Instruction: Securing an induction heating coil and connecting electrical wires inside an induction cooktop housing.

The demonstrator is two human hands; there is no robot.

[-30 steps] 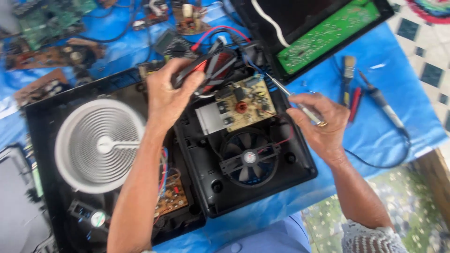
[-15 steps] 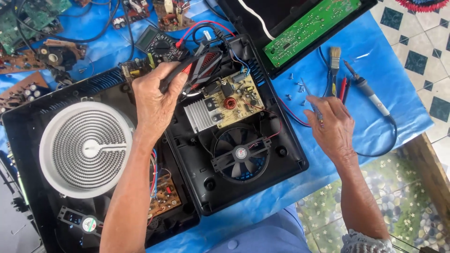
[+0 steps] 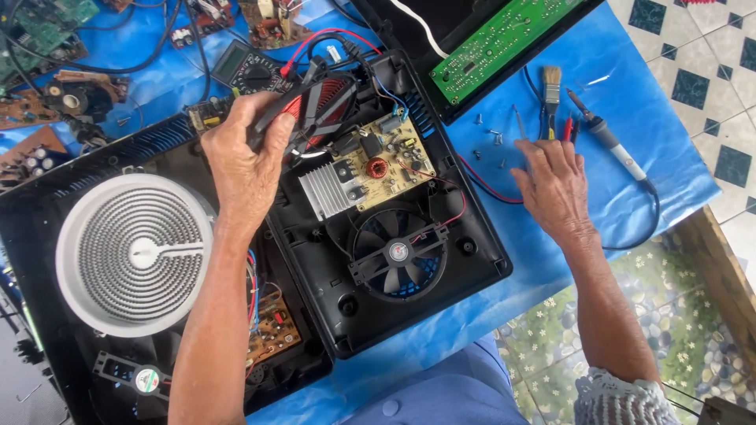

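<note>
At centre frame, we see the left hand [image 3: 248,161] clasped round the coil [image 3: 319,110], tilting it up, seemingly to bare the board [image 3: 378,161] and fan [image 3: 396,253] in the open cooker [image 3: 472,260]. Right of it, the right hand [image 3: 555,185] lies spread on the blue sheet [image 3: 630,94], fingertips by the screws [image 3: 492,138] and brush [image 3: 552,83]. A second ago it pinched a screwdriver beside the board; now it is empty.

– What are we working on here?
– Our blue sheet [image 3: 630,102]. The open black cooker casing [image 3: 472,260] sits at its centre.
– And around it?
– At three o'clock lie a brush [image 3: 552,86], a soldering iron [image 3: 610,142] and loose screws [image 3: 492,138]; at eleven, a multimeter [image 3: 246,69] and circuit boards [image 3: 47,24].
</note>
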